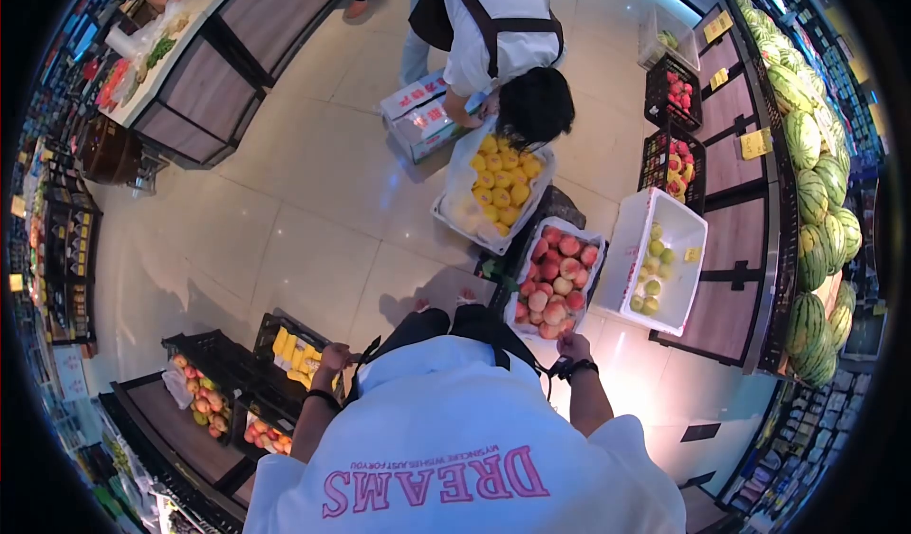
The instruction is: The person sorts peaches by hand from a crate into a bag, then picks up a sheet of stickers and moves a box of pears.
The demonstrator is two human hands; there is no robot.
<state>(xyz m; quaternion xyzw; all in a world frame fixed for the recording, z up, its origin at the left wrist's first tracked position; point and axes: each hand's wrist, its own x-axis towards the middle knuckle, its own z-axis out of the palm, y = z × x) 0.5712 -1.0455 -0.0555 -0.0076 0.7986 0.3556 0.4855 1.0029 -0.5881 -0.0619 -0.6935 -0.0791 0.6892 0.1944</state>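
My left hand (335, 356) is closed at my left side, its fingers round the end of a dark apron strap (368, 352). On my other side, my right hand (573, 346) is also closed, with another dark strap (533, 356) running from my waist to it. The black apron (418, 328) hangs at my waist below a white shirt. Just ahead of my right hand stands a crate of peaches (560, 278). Near my left hand is a black crate with yellow packages (296, 359).
A person (503, 31) in an apron bends over a crate of yellow fruit (498, 188) beside a carton (418, 117). A white bin with green fruit (655, 268) stands right. Watermelons (811, 193) line the right shelf. Fruit crates (204, 392) sit left; tiled floor (313, 221) lies ahead.
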